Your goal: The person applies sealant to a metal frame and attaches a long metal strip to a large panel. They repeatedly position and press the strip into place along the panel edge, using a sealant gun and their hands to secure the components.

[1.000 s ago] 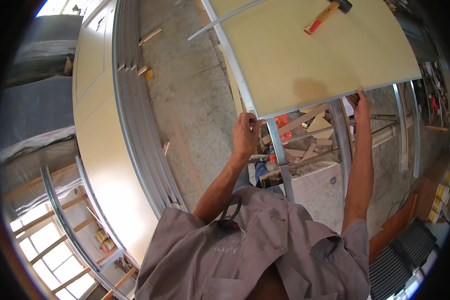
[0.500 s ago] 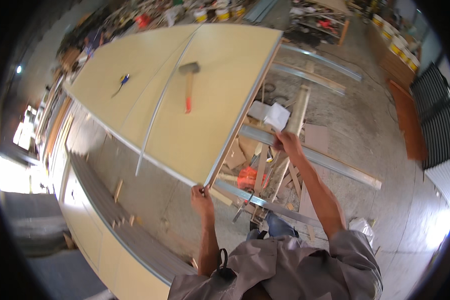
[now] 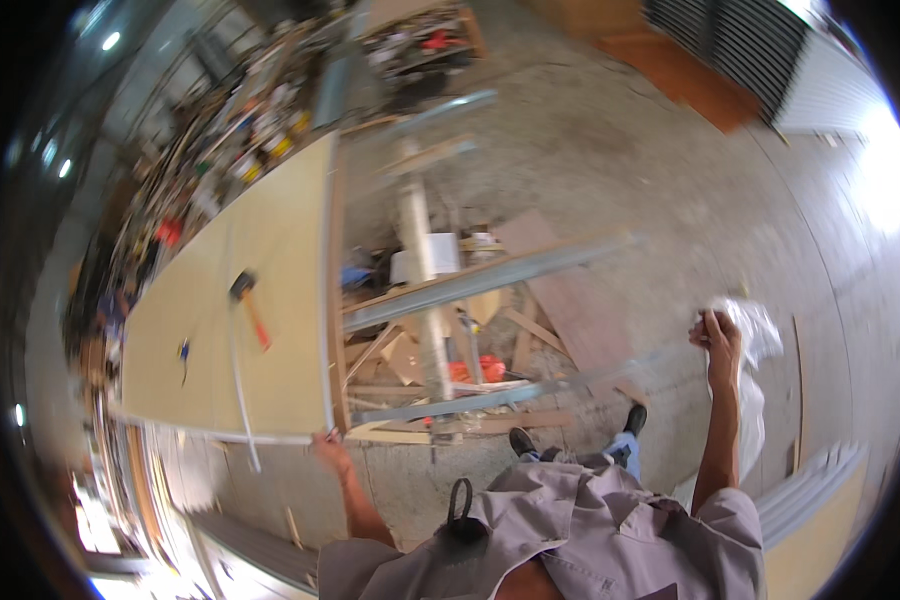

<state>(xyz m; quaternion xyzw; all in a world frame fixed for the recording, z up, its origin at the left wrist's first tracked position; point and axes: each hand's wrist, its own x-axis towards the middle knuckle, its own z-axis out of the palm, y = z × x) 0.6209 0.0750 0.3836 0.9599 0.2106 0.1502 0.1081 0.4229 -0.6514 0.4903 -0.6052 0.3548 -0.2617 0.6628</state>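
A large cream-coloured panel point(image 3: 285, 220) with a light metal edge lies on my left. My left hand point(image 3: 332, 452) is at its near right corner, fingers closed on the edge, slightly smeared by motion. My right hand point(image 3: 718, 335) is held out to the right, fingers curled closed; whatever they hold, if anything, is hidden. Below that hand, crumpled clear plastic sheeting point(image 3: 755, 345) lies on the floor. On the panel rest a hammer point(image 3: 254, 312) with a dark head and orange-red handle, a small blue tape measure point(image 3: 183, 352) and a thin light strip point(image 3: 238, 375).
Metal-faced support rails point(image 3: 490, 280) extend right from under the panel, crossing a pale beam point(image 3: 425, 270). Wood offcuts point(image 3: 402, 357) and an orange-red bag point(image 3: 478, 369) lie among them. Piled materials line the far left. A brown board point(image 3: 680, 75) and dark corrugated sheets point(image 3: 735, 45) stand far right.
My view has swung to the right. My right hand has left the metal rail and moved out right above the plastic sheeting. My left hand stays at the panel's corner.
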